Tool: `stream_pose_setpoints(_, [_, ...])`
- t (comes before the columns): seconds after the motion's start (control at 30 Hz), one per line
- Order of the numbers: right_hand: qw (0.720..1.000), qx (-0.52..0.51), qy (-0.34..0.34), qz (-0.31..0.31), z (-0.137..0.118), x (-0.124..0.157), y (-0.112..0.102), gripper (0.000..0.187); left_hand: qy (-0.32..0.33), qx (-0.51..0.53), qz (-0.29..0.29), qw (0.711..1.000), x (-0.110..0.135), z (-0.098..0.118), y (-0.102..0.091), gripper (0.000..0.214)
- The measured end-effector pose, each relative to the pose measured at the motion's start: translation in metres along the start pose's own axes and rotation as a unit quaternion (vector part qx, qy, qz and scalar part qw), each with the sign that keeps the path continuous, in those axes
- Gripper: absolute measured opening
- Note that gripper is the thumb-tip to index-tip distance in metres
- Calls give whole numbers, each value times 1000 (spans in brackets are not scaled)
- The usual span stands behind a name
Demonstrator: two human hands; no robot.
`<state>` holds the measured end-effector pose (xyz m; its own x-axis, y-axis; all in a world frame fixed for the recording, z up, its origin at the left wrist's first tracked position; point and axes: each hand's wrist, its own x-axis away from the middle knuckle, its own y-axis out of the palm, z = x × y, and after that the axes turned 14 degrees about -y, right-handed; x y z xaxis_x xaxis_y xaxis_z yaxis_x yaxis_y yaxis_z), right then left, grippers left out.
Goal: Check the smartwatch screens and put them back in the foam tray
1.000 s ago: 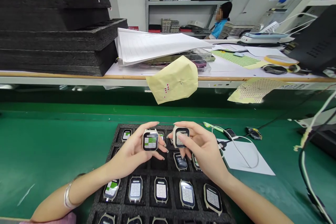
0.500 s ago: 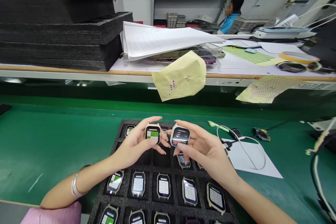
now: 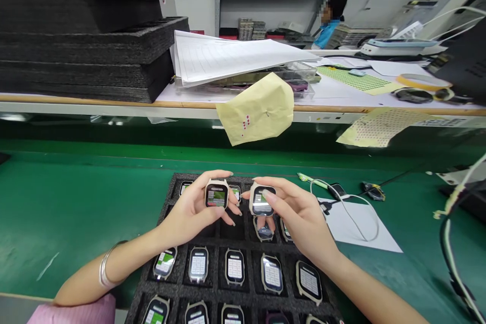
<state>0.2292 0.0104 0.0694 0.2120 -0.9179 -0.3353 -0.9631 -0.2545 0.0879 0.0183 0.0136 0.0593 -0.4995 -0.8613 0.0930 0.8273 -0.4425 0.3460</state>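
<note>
My left hand (image 3: 190, 212) grips a strapless smartwatch (image 3: 216, 195) by its edges, its lit screen showing green and dark patches. In my right hand (image 3: 299, 215) is a second strapless smartwatch (image 3: 261, 201) with a pale case, and the thumb lies on its lit, whitish screen. Both watches are held side by side, a little apart, above a black foam tray (image 3: 214, 291). Several more watch bodies sit in the tray's compartments, such as a watch with a white grid on its screen (image 3: 234, 267). My hands hide part of the back rows.
A white cable (image 3: 343, 202) and a white sheet (image 3: 360, 228) lie right of the tray on the green bench (image 3: 76, 202). Behind, a shelf holds stacked black foam trays (image 3: 76, 55), papers (image 3: 243, 55) and a hanging yellow sheet (image 3: 260, 109). A person (image 3: 329, 25) is in the background.
The right watch's screen has turned from a dark page to a whitish one, and my right thumb has moved up onto it. The left watch's screen is darker, with less white.
</note>
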Motion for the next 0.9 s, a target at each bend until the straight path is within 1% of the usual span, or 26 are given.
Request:
stream_pose_setpoints(0.07, [1000, 11, 1, -8, 0, 0, 1, 20, -5, 0, 17, 1000, -1, 0, 1, 38])
stream_pose_setpoints(0.13, [999, -4, 1, -33, -1, 2, 0, 22, -13, 0, 36, 999, -2, 1, 1, 33])
stream_pose_setpoints(0.23, [996, -35, 13, -75, -5, 4, 0, 34, -20, -5, 49, 999, -3, 0, 1, 27])
stream_pose_setpoints(0.3, [995, -39, 19, -93, -8, 5, 0, 42, -16, -3, 44, 999, -2, -1, -1, 27])
stream_pose_setpoints(0.4, [993, -37, 18, -109, -7, 4, 1, 45, 3, 8, 18, 1000, -1, -2, -5, 41])
stream_pose_setpoints(0.47, [994, -28, 22, -103, -4, 4, 2, 44, 9, 10, 6, 1000, 2, -2, -7, 52])
stream_pose_setpoints(0.53, [995, -13, 32, -93, 0, 4, 4, 42, 3, 4, 12, 1000, 4, -1, -8, 56])
stream_pose_setpoints(0.6, [995, -2, 41, -95, 3, 5, 4, 42, -6, -3, 23, 1000, 7, -1, -9, 55])
stream_pose_setpoints(0.77, [988, 15, 38, -146, 17, 9, 3, 50, -35, -9, 16, 999, 14, -7, -17, 51])
stream_pose_setpoints(0.83, [982, 44, 39, -180, 26, 10, 2, 51, -51, -6, 13, 999, 18, -12, -23, 57])
stream_pose_setpoints(0.9, [967, 114, 25, -226, 37, 10, 2, 53, -74, -6, 15, 997, 21, -18, -27, 68])
